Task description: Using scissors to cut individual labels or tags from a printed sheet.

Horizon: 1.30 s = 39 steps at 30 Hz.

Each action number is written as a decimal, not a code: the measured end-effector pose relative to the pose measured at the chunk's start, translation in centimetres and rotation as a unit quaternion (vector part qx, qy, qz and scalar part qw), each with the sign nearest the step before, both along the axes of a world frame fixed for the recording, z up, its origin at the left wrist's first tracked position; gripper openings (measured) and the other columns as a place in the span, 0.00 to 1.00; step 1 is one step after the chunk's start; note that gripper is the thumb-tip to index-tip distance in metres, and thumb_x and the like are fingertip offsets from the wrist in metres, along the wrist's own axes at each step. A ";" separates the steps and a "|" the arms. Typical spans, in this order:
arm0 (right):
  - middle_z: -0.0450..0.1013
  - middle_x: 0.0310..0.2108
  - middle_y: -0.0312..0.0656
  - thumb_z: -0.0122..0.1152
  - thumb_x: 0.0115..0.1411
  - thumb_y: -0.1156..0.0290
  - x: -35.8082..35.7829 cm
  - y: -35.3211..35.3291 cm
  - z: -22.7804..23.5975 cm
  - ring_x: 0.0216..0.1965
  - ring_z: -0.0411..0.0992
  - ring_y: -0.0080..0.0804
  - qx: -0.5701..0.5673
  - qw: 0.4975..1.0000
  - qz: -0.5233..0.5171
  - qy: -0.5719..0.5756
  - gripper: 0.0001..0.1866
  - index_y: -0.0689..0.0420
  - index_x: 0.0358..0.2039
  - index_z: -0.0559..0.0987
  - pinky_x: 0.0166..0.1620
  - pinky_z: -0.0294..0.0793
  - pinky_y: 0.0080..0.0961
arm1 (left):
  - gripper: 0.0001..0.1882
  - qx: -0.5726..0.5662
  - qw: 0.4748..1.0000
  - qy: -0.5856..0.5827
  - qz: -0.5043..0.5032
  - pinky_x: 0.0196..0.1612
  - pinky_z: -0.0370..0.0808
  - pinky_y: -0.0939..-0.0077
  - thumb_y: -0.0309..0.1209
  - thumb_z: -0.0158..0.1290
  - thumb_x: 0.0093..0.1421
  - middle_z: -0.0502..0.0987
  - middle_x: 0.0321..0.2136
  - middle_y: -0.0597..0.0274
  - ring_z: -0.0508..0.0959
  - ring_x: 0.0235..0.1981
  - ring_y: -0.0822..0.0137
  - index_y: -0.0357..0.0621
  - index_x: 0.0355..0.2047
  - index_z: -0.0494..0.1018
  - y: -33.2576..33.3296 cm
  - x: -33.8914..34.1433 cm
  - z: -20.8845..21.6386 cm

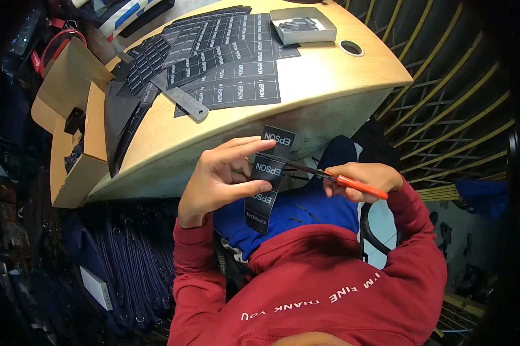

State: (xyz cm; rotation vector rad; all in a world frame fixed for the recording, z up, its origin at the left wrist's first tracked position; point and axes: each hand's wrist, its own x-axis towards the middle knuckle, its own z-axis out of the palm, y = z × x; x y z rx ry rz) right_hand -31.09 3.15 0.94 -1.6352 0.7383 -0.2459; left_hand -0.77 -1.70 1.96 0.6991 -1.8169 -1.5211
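My left hand (pixel 216 179) pinches a strip of black labels (pixel 257 220) with pale print, held above my lap in front of the table. Its thumb lies on the lower part and the index finger reaches along the top label. From the right, my right hand (pixel 375 175) grips scissors (pixel 361 187) with orange handles. Their dark blades lie across the strip, between the top label and the one below it. Whether the blades are fully closed is hard to make out. Thin black offcuts (pixel 307 212) rest on my blue-clad lap.
On the wooden table (pixel 329 68) lie overlapping black label sheets (pixel 260 57), a flat grey metal bar (pixel 185 104) and a white tray (pixel 323 36) of small cut pieces. A cardboard box (pixel 95 138) stands open at left. Yellow-edged slats (pixel 456 109) line the right side.
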 end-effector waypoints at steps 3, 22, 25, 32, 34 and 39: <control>0.66 0.24 0.35 0.50 0.58 0.45 0.0 -0.1 0.0 0.24 0.62 0.24 0.023 1.000 0.007 0.014 0.26 0.60 0.36 0.69 0.28 0.64 0.23 | 0.32 0.014 1.000 0.017 -0.014 0.28 0.67 0.91 0.16 0.64 0.43 0.68 0.52 0.55 0.66 0.25 0.86 0.40 0.52 0.72 0.2 -0.2 0.1; 0.63 0.21 0.32 0.51 0.58 0.47 0.3 -0.1 0.0 0.23 0.59 0.21 0.040 0.999 0.014 -0.011 0.23 0.58 0.34 0.69 0.26 0.61 0.21 | 0.32 0.030 0.999 0.016 -0.031 0.27 0.67 0.92 0.14 0.63 0.43 0.67 0.52 0.57 0.66 0.26 0.86 0.38 0.51 0.72 0.2 -0.1 0.1; 0.63 0.22 0.32 0.51 0.58 0.46 0.2 -0.1 -0.3 0.23 0.59 0.21 0.041 0.999 0.014 -0.010 0.24 0.58 0.34 0.69 0.26 0.61 0.21 | 0.31 0.030 0.999 0.016 -0.033 0.27 0.66 0.92 0.14 0.63 0.43 0.67 0.52 0.57 0.66 0.25 0.87 0.38 0.51 0.72 0.2 -0.1 0.1; 0.63 0.22 0.32 0.51 0.58 0.45 0.3 -0.1 -0.2 0.23 0.59 0.20 0.041 0.999 0.014 -0.016 0.25 0.58 0.34 0.69 0.27 0.61 0.20 | 0.31 0.016 0.999 0.011 -0.027 0.25 0.64 0.92 0.16 0.64 0.42 0.68 0.52 0.57 0.64 0.23 0.87 0.39 0.51 0.72 0.1 -0.1 0.0; 0.63 0.22 0.32 0.51 0.59 0.45 0.4 -0.1 0.0 0.24 0.59 0.20 0.045 0.999 0.016 -0.009 0.25 0.58 0.33 0.69 0.27 0.62 0.20 | 0.31 0.014 0.999 0.014 -0.029 0.25 0.64 0.92 0.16 0.64 0.42 0.68 0.52 0.57 0.64 0.23 0.87 0.39 0.51 0.72 0.1 -0.1 -0.1; 0.64 0.22 0.33 0.50 0.60 0.48 0.5 -0.1 -0.1 0.24 0.60 0.20 0.036 0.999 0.018 -0.006 0.23 0.59 0.33 0.69 0.28 0.62 0.21 | 0.31 0.014 0.999 0.020 -0.028 0.24 0.64 0.92 0.15 0.64 0.42 0.69 0.51 0.58 0.64 0.23 0.87 0.39 0.50 0.72 0.2 -0.2 0.0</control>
